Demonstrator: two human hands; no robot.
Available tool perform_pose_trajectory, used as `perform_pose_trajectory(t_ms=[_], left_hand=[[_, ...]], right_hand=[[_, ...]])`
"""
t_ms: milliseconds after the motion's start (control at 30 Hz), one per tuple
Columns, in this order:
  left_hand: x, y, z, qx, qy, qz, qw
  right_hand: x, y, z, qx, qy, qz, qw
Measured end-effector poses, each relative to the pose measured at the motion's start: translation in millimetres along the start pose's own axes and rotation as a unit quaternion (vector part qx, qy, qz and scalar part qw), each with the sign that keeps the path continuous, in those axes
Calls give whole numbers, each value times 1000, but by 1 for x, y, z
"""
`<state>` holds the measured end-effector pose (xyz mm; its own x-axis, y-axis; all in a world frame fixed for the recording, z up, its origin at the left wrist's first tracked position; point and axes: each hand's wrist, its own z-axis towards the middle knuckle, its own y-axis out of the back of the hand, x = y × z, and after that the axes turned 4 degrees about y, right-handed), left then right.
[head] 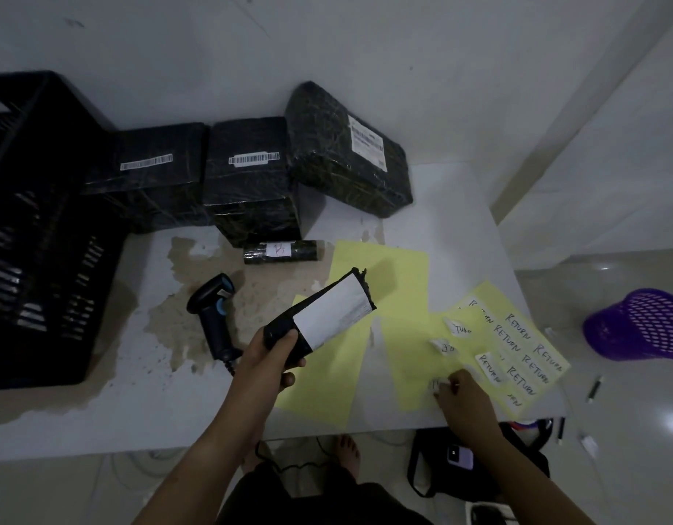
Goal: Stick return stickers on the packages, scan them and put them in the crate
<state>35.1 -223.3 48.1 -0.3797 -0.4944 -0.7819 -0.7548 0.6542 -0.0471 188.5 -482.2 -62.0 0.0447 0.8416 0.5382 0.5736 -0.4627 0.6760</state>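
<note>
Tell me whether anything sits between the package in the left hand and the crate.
Only the scanner lies on the table between the package, gripped by the left hand, and the crate. It lies flat and low, so a lifted package would likely pass over it.

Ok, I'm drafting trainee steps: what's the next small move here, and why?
Probably peel the white sticker free with the right hand and press it onto the black package. That hand pinches it at the near edge of the yellow sheet. The left hand holds the package up, no RETURN sticker showing on it, and the scanner lies unheld.
</note>
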Motion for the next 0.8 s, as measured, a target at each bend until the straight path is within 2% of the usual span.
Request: perform_pose_trajectory(t_ms=[133,367,533,633,800], left_hand=[[0,-1,-1,3,-8,16,1000],[0,-3,-6,16,-35,68,997],[2,0,-3,-8,-66,86,994],[-2,-1,-5,-15,-116,113,987],[-21,-5,-20,0,-209,192,959]], right_hand=[[7,1,-1,37,-10,59,998],[20,4,-10,14,26,54,998],[60,22,-30,-54,112,116,985],[96,41,-46,-92,169,156,969],[159,68,-80,-92,231,185,951]])
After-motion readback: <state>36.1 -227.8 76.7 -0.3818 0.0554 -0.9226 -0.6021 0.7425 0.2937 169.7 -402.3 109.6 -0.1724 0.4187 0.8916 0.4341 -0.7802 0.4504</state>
